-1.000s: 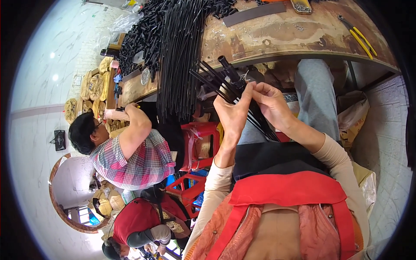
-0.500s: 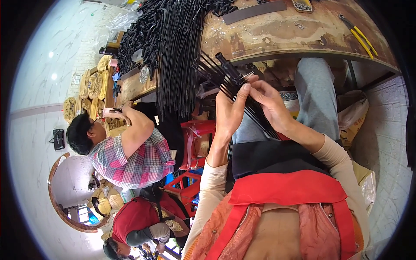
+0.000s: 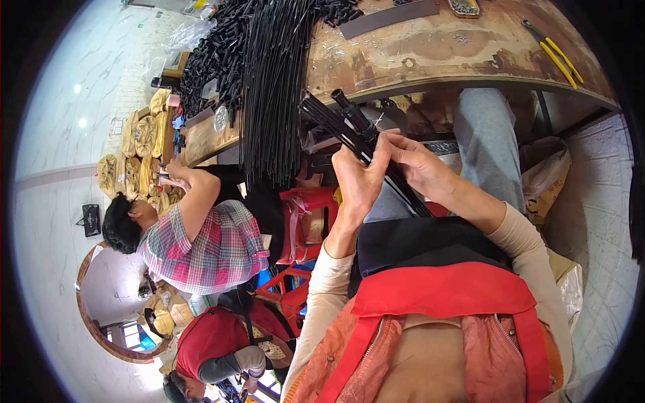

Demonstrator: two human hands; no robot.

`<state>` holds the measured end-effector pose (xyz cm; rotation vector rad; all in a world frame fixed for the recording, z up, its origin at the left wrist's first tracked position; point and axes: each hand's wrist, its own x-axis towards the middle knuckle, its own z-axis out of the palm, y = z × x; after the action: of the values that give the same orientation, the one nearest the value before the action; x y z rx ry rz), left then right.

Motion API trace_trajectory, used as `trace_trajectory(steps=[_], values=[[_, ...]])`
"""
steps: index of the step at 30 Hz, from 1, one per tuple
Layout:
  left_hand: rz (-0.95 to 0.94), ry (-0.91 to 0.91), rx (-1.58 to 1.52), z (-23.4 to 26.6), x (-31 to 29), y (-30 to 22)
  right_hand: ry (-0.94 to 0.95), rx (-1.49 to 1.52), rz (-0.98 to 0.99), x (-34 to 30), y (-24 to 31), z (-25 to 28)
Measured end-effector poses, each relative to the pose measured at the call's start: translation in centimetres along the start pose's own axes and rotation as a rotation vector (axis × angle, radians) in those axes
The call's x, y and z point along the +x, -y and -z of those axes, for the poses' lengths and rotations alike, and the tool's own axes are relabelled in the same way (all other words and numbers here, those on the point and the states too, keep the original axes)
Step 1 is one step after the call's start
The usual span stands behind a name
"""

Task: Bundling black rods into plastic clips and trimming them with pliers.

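Above my lap, my left hand (image 3: 357,176) is wrapped round a bundle of thin black rods (image 3: 330,122). A black tubular fitting (image 3: 354,114) lies against the bundle, its round end pointing up and to the left. Close beside it, my right hand (image 3: 424,168) has thumb and fingers pinched together at the fitting's lower end. Thin silvery pins (image 3: 379,121) stick out by those fingertips; whether the fingers grip them or the fitting, I cannot make out. The rods' lower ends run down below my hands toward my lap.
A worn wooden table (image 3: 430,57) spans the far side, bearing yellow-handled pliers (image 3: 559,57), a grey strip (image 3: 388,18) and a small tray (image 3: 463,7). Many black rods (image 3: 272,101) overhang its edge beside piled black fittings (image 3: 208,74). Two people work at left, near a red stool (image 3: 299,218).
The rods in my left hand have drawn closer together, and the fitting sits more upright along them. My right fingers have lowered slightly. The person in plaid has shifted their arm.
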<state>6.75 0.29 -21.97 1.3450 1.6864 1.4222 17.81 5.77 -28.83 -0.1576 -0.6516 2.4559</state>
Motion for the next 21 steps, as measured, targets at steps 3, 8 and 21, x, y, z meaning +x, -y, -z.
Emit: trace_trajectory(steps=[3, 8, 21], values=[[-0.04, -0.031, -0.114, -1.3, 0.3, 0.5, -0.079, -0.128, 0.14, -1.1, -0.2, -0.6], [0.006, 0.323, -0.118, -1.4, 2.3, -1.1, -0.121, -0.968, -0.085, -5.5, 4.9, 0.4], [0.223, 0.472, -0.763, -4.3, 2.7, 1.3, -0.889, -2.861, 0.211, -8.1, 33.9, 16.3]])
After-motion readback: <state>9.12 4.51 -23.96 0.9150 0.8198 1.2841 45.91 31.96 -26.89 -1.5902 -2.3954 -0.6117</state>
